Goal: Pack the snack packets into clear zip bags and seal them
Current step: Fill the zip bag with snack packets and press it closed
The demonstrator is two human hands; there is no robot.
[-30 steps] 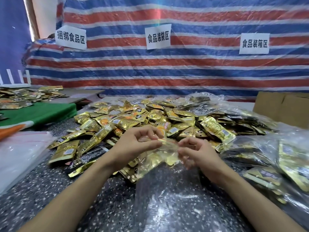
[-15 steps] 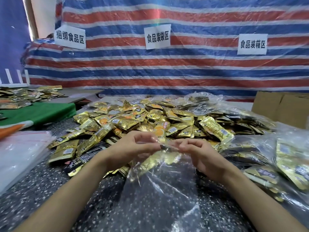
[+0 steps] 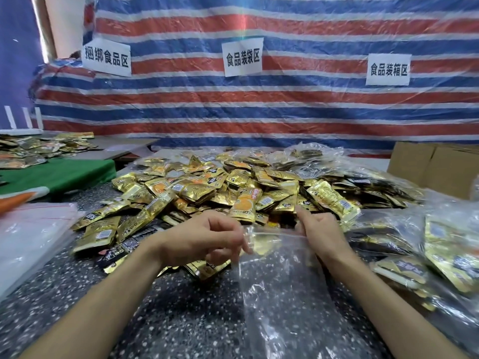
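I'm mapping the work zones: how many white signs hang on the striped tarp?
3, all on the tarp: the left sign, the middle sign and the right sign. More may hang outside the view.

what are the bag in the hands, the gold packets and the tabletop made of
Zip bag: thin clear plastic film, glossy; speckles beneath show through it.
Snack packets: likely metallised foil-plastic, shiny gold with crinkled glints.
Tabletop: looks like dark speckled stone or terrazzo, possibly laminate.
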